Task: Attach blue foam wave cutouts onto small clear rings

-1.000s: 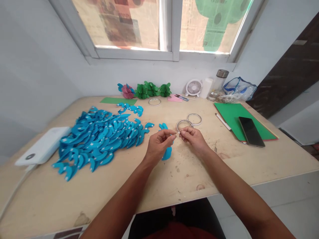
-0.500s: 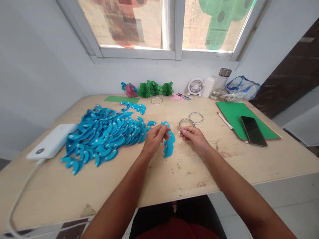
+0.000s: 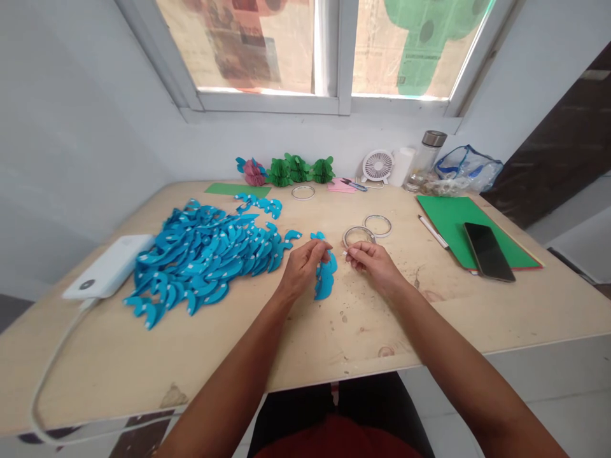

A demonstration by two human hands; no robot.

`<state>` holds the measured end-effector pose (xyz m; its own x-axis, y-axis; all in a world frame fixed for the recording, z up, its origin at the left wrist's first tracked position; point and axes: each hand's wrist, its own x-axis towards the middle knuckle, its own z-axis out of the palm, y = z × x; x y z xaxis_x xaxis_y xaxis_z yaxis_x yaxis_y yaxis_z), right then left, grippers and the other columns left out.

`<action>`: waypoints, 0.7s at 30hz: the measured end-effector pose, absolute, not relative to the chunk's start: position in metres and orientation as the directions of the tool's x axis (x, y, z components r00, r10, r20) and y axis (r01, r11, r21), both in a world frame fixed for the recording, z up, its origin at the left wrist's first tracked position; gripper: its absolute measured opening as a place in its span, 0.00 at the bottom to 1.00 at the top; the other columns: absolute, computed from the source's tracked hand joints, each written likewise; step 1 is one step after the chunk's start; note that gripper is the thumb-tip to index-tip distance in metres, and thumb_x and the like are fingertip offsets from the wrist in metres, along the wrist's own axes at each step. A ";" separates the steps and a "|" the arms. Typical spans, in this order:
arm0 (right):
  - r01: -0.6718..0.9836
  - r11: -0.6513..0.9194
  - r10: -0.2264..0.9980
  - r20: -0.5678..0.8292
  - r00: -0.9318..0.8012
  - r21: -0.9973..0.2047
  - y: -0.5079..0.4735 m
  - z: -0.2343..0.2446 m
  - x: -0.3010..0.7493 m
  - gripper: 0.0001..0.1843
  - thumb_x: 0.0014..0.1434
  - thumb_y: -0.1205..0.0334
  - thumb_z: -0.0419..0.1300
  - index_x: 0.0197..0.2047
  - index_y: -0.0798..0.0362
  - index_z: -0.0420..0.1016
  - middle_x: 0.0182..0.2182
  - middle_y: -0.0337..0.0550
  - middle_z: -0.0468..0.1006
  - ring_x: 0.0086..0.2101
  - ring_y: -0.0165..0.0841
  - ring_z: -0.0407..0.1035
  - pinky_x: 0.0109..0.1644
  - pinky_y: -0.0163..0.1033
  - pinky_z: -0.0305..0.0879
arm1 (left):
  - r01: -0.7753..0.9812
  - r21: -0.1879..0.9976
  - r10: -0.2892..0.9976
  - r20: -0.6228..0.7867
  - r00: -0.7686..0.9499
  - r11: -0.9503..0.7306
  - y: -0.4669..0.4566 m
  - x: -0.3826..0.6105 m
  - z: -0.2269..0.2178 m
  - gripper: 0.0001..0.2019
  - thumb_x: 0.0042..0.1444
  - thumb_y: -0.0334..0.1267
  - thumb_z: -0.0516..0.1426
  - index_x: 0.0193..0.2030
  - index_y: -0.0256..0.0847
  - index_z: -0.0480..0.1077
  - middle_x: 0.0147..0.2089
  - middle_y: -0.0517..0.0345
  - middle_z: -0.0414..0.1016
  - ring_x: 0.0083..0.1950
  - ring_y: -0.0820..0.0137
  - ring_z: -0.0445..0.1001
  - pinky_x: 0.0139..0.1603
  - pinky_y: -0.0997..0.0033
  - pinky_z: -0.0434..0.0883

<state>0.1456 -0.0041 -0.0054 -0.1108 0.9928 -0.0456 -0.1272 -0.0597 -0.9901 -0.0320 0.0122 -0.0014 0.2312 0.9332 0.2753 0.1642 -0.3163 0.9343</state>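
Note:
My left hand (image 3: 304,266) is closed in a pinch above a short row of blue scalloped paper pieces (image 3: 325,283). Its fingertips hide whatever may be between them. A little to the right, my right hand (image 3: 373,262) pinches a small white bit of tape (image 3: 345,253) between thumb and forefinger. Just behind those fingers lies a roll of tape (image 3: 359,229), partly covered by the hand, with a second roll (image 3: 378,217) beside it. To the left spreads a big heap of blue curved paper cutouts (image 3: 214,248), many dotted with white tabs.
A white power bank (image 3: 109,266) with a cable sits at the left. Paper flowers (image 3: 296,168), a third ring-shaped roll (image 3: 303,186), a small fan (image 3: 378,166) and a bottle (image 3: 428,159) line the back. A phone (image 3: 487,251) rests on green sheets (image 3: 446,213) at right.
The view has shifted slightly. My left hand has turned a little over the blue paper row, its fingers still pinched. My right hand keeps its hold on the bit of tape.

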 end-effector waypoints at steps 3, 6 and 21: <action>-0.141 -0.060 0.992 -0.043 -0.116 -0.988 -0.004 -0.006 0.146 0.14 0.48 0.51 0.64 0.28 0.54 0.74 0.25 0.38 0.74 0.23 0.24 0.60 0.25 0.32 0.52 | 0.195 0.929 0.940 0.275 0.203 -0.314 0.014 -0.031 -0.006 0.17 0.60 0.47 0.48 0.35 0.40 0.73 0.31 0.56 0.74 0.32 0.71 0.69 0.31 0.74 0.65; -0.150 -0.062 0.992 -0.045 -0.115 -0.987 -0.004 -0.006 0.146 0.14 0.48 0.51 0.64 0.29 0.54 0.74 0.24 0.38 0.74 0.23 0.24 0.60 0.25 0.32 0.52 | 0.210 0.936 0.953 0.248 0.174 -0.282 0.014 -0.030 -0.009 0.16 0.60 0.47 0.48 0.37 0.41 0.73 0.33 0.55 0.75 0.33 0.70 0.71 0.31 0.74 0.65; -0.170 -0.063 0.987 -0.037 -0.154 -0.983 -0.006 -0.006 0.145 0.12 0.49 0.52 0.64 0.30 0.53 0.76 0.26 0.39 0.75 0.24 0.25 0.61 0.27 0.32 0.53 | -0.217 0.976 0.999 0.035 0.029 -0.028 0.024 -0.030 -0.013 0.23 0.52 0.59 0.52 0.36 0.38 0.69 0.25 0.56 0.74 0.24 0.70 0.73 0.26 0.70 0.69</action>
